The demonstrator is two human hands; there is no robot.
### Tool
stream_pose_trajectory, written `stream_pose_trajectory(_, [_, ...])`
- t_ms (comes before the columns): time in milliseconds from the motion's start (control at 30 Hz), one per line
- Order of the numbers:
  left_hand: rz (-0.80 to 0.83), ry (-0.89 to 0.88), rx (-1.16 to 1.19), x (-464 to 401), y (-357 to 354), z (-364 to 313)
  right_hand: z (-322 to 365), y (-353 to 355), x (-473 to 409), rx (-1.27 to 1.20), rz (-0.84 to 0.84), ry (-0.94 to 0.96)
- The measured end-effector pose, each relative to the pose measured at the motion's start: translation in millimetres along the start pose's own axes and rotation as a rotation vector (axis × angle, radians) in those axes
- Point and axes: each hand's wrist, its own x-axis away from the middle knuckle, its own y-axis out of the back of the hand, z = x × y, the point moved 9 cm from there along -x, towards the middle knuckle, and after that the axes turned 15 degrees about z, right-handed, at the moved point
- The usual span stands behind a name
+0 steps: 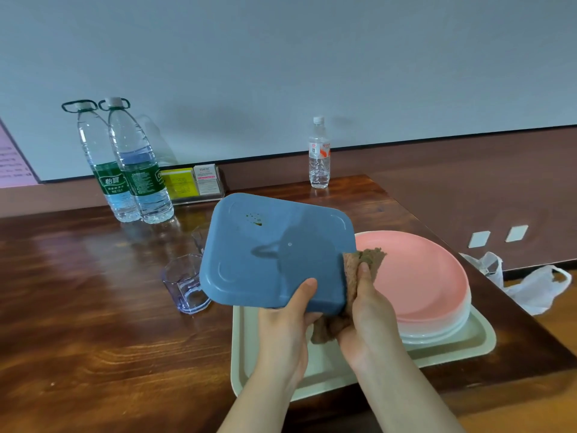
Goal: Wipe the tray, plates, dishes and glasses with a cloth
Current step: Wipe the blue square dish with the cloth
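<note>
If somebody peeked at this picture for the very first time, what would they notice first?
Probably the big blue square dish, held up tilted in the middle by the left hand, with a small dirty speck near its top. Next, the right hand pressing a brown cloth to its edge, beside the pink plate.

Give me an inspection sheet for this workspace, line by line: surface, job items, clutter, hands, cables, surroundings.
Surface: dark wooden table, glossy.
Job's things: blue square dish held tilted, greenish smear near its far edge; pink plate tops a stack on the pale tray; two clear glasses beside the tray.
Clutter: two large water bottles, one small bottle, card holder.
Grippers: left hand grips the dish; right hand presses a brown cloth to its edge.
Cables: nothing seen.
Surroundings: white plastic bag on the floor, wall sockets.
</note>
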Motion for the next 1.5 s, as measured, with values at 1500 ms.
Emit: stream_pose_trajectory(1500, [0.339, 0.074, 0.213, -11, 4, 8, 86, -22, -45, -0.293, -0.12, 0.102])
